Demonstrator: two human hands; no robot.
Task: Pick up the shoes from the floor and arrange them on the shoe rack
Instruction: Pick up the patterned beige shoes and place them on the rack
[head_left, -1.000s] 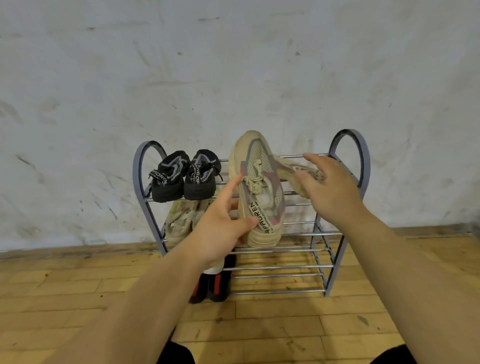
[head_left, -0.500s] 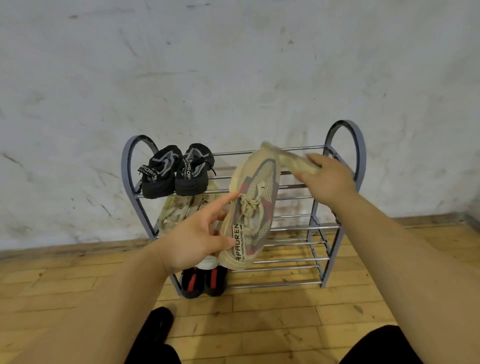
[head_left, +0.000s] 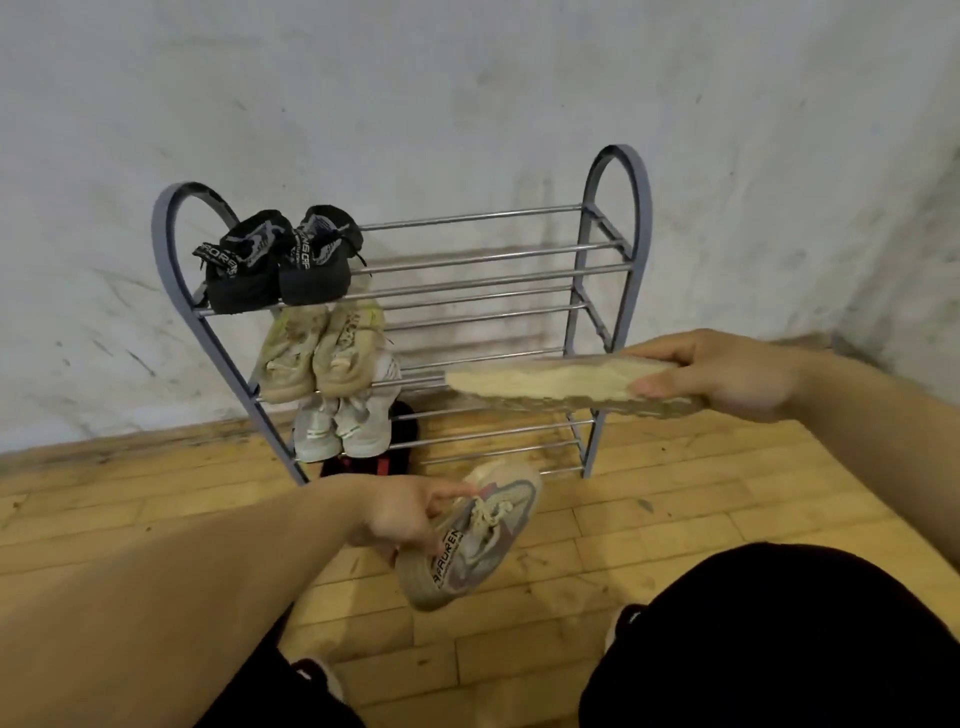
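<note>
The left hand (head_left: 400, 519) curls its fingers round the opening of a tan-and-grey shoe (head_left: 478, 535), which hangs low over the wooden floor (head_left: 675, 509) in front of the shoe rack (head_left: 618, 171). The right hand (head_left: 727, 374) pinches the heel end of a second tan shoe (head_left: 545, 382) between thumb and curled fingers, level before the rack's right side. On the rack's left sit black shoes (head_left: 275, 265), a tan pair (head_left: 317, 353) and a white pair (head_left: 343, 426)

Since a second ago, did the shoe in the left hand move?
Yes. The beige shoe in the left hand went down: it was in front of the shelves of the shoe rack, and now hangs below its bottom rail.
</note>
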